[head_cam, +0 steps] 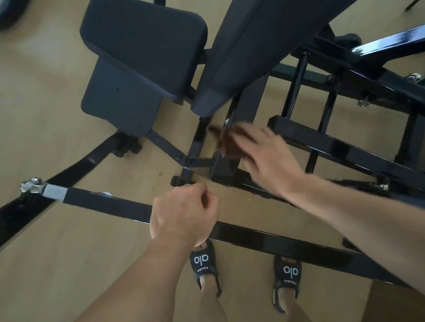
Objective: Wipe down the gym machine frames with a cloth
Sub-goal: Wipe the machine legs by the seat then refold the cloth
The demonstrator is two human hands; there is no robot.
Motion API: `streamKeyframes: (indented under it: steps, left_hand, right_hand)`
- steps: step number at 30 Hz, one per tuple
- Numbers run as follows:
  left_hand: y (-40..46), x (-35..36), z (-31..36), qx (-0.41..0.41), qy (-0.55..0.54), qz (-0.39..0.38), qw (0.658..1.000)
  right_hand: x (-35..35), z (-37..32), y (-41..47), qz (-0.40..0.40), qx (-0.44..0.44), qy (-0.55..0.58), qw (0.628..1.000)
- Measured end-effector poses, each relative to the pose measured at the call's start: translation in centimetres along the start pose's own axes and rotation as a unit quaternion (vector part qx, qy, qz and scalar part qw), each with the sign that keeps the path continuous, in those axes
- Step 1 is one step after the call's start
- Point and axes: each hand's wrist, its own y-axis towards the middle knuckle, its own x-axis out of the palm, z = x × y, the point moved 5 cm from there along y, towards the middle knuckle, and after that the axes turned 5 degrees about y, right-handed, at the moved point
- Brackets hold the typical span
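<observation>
Under the right hand (264,154), a brown cloth (226,142) is bunched in curled fingers against the black frame (339,149). Left hand (183,216) hangs loosely fisted, holding nothing visible, above the near bar (109,205). Cloth judged soft, light; grip bunched. Crossbars crowd the right; open floor lies left.

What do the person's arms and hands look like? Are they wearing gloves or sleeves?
No gloves and no sleeves show: both forearms are bare all the way to the bottom edge of the picture. The left hand and the right hand are bare too, with no watch or bracelet on either wrist. The right hand looks smeared by motion blur, so small details like rings cannot be told.
</observation>
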Motion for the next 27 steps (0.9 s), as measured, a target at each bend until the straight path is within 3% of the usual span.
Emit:
streamKeyframes:
  steps: [6,8,11,16,21,25,27]
  left_hand:
    - [0.2,-0.2,0.2,-0.017,0.016,-0.017,1.0]
    - [0.2,-0.3,0.1,-0.019,0.013,-0.01,1.0]
    - [0.1,-0.2,0.1,-0.018,0.002,-0.009,1.0]
    - [0.2,0.1,-0.2,-0.016,0.004,-0.003,1.0]
    - [0.1,0.0,-0.2,-0.02,0.004,0.0,1.0]
    - [0.0,-0.3,0.0,-0.024,0.007,-0.009,1.0]
    - [0.0,-0.4,0.1,-0.03,0.006,-0.014,0.999]
  right_hand:
    - [0.4,-2.0,-3.6,-0.114,-0.144,0.03,0.982]
    - [-2.3,0.4,-1.1,-0.035,-0.078,0.039,0.996]
    - [-6.5,5.5,3.8,0.103,0.104,0.024,0.989]
    - [-4.7,5.6,7.0,0.15,0.238,0.177,0.943]
    - [-0.2,0.4,0.8,0.085,0.232,0.22,0.944]
    - [0.1,-3.4,-3.1,-0.05,0.179,0.266,0.946]
    - [-1.7,-2.8,-2.5,-0.048,0.206,0.302,0.929]
